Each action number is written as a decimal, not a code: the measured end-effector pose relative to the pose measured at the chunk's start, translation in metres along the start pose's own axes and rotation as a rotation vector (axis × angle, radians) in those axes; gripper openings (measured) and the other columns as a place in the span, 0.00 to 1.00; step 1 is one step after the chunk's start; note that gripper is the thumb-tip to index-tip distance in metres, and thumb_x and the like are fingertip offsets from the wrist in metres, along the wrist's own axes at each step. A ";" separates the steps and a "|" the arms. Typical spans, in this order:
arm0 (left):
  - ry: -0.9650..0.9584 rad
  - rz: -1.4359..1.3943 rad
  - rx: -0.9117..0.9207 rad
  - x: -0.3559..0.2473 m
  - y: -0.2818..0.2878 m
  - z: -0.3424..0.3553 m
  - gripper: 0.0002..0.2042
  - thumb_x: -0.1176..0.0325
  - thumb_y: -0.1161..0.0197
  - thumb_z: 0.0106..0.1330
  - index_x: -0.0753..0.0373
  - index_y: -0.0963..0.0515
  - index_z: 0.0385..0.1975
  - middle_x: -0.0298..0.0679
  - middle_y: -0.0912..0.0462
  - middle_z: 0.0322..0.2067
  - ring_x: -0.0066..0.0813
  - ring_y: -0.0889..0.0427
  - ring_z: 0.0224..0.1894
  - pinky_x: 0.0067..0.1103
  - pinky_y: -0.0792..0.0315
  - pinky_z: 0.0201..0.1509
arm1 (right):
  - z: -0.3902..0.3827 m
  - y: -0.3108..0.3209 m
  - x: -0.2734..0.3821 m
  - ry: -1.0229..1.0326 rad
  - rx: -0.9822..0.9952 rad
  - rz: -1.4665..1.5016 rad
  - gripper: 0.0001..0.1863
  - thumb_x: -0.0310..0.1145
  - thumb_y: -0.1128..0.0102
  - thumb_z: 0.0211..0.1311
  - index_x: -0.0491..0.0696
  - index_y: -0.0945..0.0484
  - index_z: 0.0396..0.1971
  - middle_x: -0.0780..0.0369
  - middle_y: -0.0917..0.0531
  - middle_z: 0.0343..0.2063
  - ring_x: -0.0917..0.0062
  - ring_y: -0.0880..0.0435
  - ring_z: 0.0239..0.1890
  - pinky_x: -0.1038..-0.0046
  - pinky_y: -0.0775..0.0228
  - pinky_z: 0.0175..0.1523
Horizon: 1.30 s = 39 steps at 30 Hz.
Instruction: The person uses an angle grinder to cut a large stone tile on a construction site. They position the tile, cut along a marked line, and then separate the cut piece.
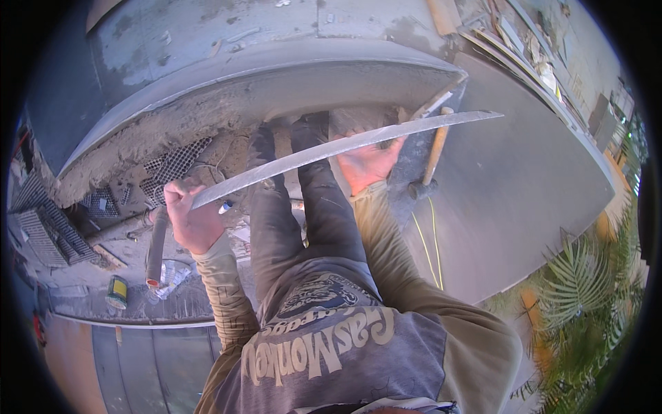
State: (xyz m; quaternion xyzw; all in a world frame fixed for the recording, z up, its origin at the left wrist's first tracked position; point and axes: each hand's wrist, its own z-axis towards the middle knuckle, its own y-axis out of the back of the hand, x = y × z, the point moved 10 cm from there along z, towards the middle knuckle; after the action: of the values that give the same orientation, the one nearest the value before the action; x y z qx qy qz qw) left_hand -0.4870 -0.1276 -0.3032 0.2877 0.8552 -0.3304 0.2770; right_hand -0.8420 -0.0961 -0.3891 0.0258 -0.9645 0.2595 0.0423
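Observation:
A long, thin grey strip, seemingly cut from slab or tile, stretches across in front of my legs. My left hand is closed at its left end. My right hand grips it right of the middle; the strip hides part of those fingers. The strip's right end reaches past a hammer, whose wooden handle passes beneath it. A grey tube with an orange-red end lies just left of my left hand.
A dusty grey ledge runs across ahead of me. On the right lies a large grey slab with a yellow cord beside it. Black grid mats, a crate-like ribbed stack and a yellow-labelled can sit left. Plants stand at lower right.

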 end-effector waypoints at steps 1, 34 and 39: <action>-0.002 0.009 -0.024 0.000 0.002 -0.001 0.06 0.75 0.44 0.62 0.63 0.31 0.37 0.38 0.26 0.32 0.27 0.29 0.38 0.25 0.31 0.47 | 0.009 0.010 0.005 -0.052 0.275 0.024 0.45 0.77 0.46 0.55 0.49 0.24 0.53 0.54 0.24 0.57 0.59 0.28 0.60 0.49 0.40 0.65; 0.121 0.613 0.508 0.000 -0.158 -0.027 0.11 0.61 0.42 0.60 0.61 0.26 0.22 0.43 0.27 0.15 0.36 0.24 0.20 0.30 0.28 0.30 | -0.277 0.140 -0.042 0.761 -0.172 0.651 0.16 0.44 0.50 0.66 0.49 0.25 0.22 0.59 0.24 0.25 0.65 0.23 0.38 0.60 0.34 0.53; 0.262 0.671 0.851 0.091 -0.184 -0.122 0.13 0.60 0.42 0.65 0.62 0.26 0.24 0.44 0.25 0.17 0.37 0.23 0.22 0.31 0.27 0.30 | -0.318 0.240 -0.081 0.853 0.110 1.055 0.13 0.41 0.50 0.66 0.50 0.24 0.25 0.62 0.24 0.26 0.68 0.22 0.41 0.59 0.32 0.57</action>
State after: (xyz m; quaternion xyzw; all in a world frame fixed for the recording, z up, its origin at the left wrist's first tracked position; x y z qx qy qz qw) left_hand -0.7072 -0.1246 -0.2126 0.6693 0.5352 -0.5018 0.1176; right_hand -0.7571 0.2734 -0.2429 -0.5505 -0.7324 0.2813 0.2853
